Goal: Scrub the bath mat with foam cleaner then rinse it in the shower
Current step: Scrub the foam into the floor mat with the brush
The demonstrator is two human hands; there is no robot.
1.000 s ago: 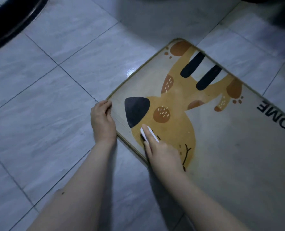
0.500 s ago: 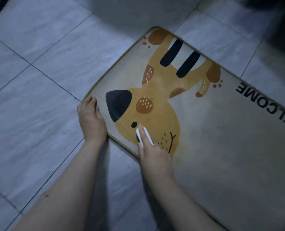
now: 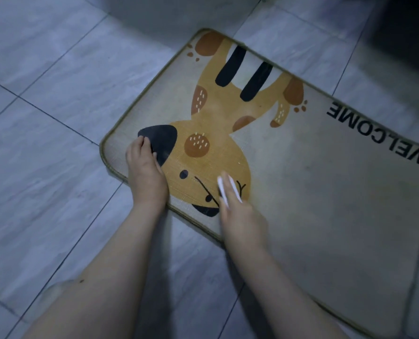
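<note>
On the tiled floor (image 3: 56, 133) to the left of my hands, nothing but bare grey tile. My left hand (image 3: 146, 172) now lies flat and spread on the bath mat (image 3: 325, 204), fingers over the printed dog's black ear; a second ago it gripped the mat's edge from the floor side. Just to its right, my right hand (image 3: 240, 216) is curled around a small white brush (image 3: 228, 190), blurred in mid-stroke, and has crossed from beside the dog's eye to its mouth. The mat lies flat under both hands, stretching away to my right, WELCOME lettering at its far edge. No foam shows on the fabric. Scrubbing looks barely begun, with most of the mat untouched and the shower rinse ahead.
</note>
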